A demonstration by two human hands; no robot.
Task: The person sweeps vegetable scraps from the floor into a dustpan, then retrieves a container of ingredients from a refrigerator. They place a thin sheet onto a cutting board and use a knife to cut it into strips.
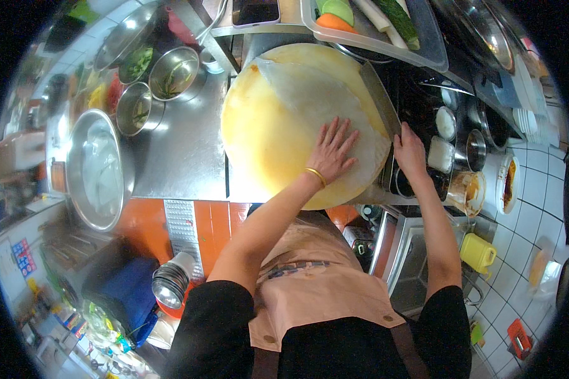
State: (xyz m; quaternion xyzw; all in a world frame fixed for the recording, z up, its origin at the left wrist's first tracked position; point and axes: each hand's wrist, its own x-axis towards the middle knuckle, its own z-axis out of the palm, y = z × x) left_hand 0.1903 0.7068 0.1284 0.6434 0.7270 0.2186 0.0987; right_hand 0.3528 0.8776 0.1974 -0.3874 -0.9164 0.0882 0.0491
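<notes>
A large round cutting board [261, 156], yellowed in places, lies on the counter before me. A thin translucent white sheet of food, perhaps starch or rice noodle [308, 92], covers its right part, with one edge running diagonally near the top. My left hand [335, 149] presses flat on this sheet, its fingers spread and holding nothing. Along the board's right rim, my right hand [410, 149] grips a large wide-bladed knife [379, 97]. The blade points away from me, and most of the handle is hidden in my fist.
Left on the steel counter [185, 147] stand a big metal bowl [121, 170] of translucent sheets and smaller bowls [175, 73]. A plastic bin of vegetables [374, 45] and a phone [256, 12] sit on a shelf above. Seasoning containers [441, 154] crowd the right.
</notes>
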